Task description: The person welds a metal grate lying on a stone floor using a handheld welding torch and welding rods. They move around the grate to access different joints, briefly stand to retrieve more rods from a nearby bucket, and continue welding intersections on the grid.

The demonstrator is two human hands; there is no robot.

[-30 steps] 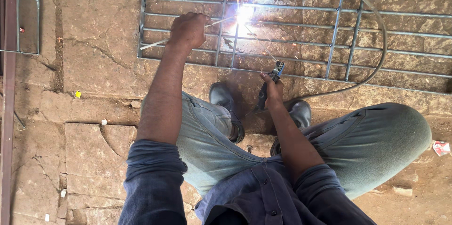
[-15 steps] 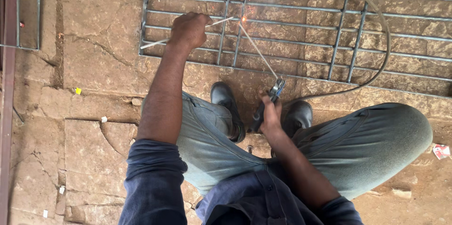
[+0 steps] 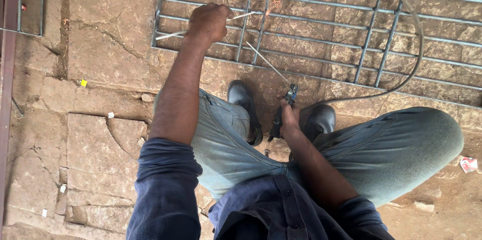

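Observation:
A grey metal grille (image 3: 321,29) of welded bars lies flat on the stone floor in front of me. My left hand (image 3: 208,21) is closed around a thin loose metal rod (image 3: 173,33) that lies across the grille's near left corner. My right hand (image 3: 288,119) grips a welding electrode holder (image 3: 288,94) between my knees. Its thin electrode rod (image 3: 268,63) points up and left toward the grille, its tip lifted clear of the bars. No arc is lit. A grey cable (image 3: 401,69) loops from the holder across the grille to the right.
I squat in light jeans and black shoes (image 3: 241,99) on cracked stone paving (image 3: 100,69). Another grille's corner (image 3: 25,4) shows at top left, beside a dark red bar (image 3: 7,94). A small red and white scrap (image 3: 469,163) lies at the right.
A bright welding arc burned on the grille one second ago. It has gone out, and my right hand has pulled the holder and electrode back toward my knees. My left hand stayed on the rod.

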